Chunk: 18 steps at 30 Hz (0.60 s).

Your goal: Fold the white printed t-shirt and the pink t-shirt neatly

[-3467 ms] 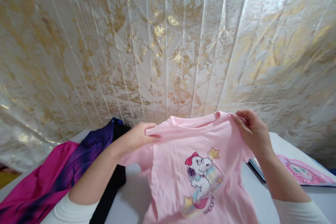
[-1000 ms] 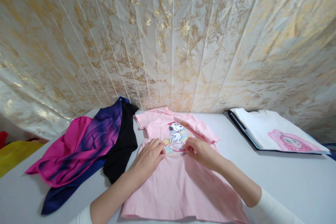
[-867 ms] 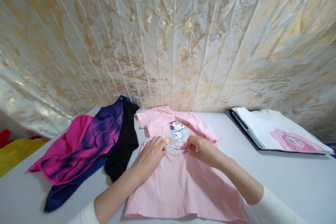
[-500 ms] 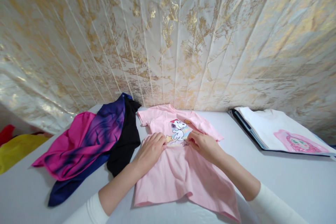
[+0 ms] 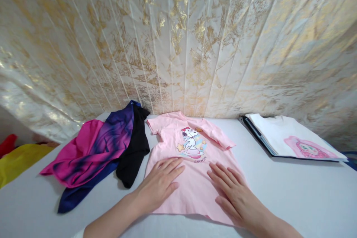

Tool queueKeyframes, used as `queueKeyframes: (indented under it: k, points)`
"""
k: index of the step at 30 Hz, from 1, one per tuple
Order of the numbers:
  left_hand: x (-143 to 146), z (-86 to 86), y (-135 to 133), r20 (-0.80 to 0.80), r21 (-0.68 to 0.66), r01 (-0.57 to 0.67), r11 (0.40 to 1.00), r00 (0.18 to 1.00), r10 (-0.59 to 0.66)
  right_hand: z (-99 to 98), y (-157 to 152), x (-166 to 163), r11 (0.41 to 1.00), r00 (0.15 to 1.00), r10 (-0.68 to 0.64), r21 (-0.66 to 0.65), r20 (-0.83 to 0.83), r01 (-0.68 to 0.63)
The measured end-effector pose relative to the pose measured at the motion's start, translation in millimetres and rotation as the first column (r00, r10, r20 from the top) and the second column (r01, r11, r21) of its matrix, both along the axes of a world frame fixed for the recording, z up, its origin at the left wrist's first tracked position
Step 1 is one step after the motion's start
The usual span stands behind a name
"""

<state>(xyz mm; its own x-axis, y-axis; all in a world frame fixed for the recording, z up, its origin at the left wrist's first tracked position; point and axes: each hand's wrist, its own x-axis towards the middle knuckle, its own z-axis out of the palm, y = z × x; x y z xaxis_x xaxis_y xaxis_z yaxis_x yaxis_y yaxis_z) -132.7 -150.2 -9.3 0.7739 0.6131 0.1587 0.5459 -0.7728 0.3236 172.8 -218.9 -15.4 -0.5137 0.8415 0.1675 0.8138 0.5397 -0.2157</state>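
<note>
Head view: pink short-sleeved fabric shirt (image 5: pixel 193 173) lay flat, white table (image 5: pixel 292 197) beneath; left hand (image 5: pixel 163 183) and right hand (image 5: pixel 235 195) palm-down over shirt's lower half, fingers extended, gripping nothing; magenta-purple-black fabric heap (image 5: pixel 102 152) left of shirt.

On the table (image 5: pixel 295 197), the Snoopy shirt (image 5: pixel 195 178) lay between a clothes heap (image 5: pixel 96 152), left, and a clothes stack (image 5: pixel 279 137), right. A curtain (image 5: pixel 184 44) hung behind.

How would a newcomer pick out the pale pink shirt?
Below the patterned backdrop is a white table. At its middle, under the left hand and right hand, lies the pale pink shirt. Unlike the crumpled clothes at left and folded stack at right, it's spread out, with a SNOOPY print.
</note>
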Motion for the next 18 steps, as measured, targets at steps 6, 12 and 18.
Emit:
queueKeyframes:
  k: [6,12,18]
  points:
    - [6.5,25.2,-22.6,0.154,-0.069,-0.057,0.996,0.986,0.067,34.2,22.7,-12.3,0.993,0.978,-0.112,0.018,-0.174,0.117]
    - [25.1,36.6,-56.9,0.124,-0.136,0.045,0.990,0.992,-0.028,34.7,87.3,-46.5,0.993,0.972,-0.119,-0.020,-0.201,0.117]
    - [31.3,23.8,-50.6,0.229,-0.051,0.003,0.999,0.973,0.009,34.1,105.2,-74.9,0.995,0.989,-0.048,-0.092,-0.137,0.036]
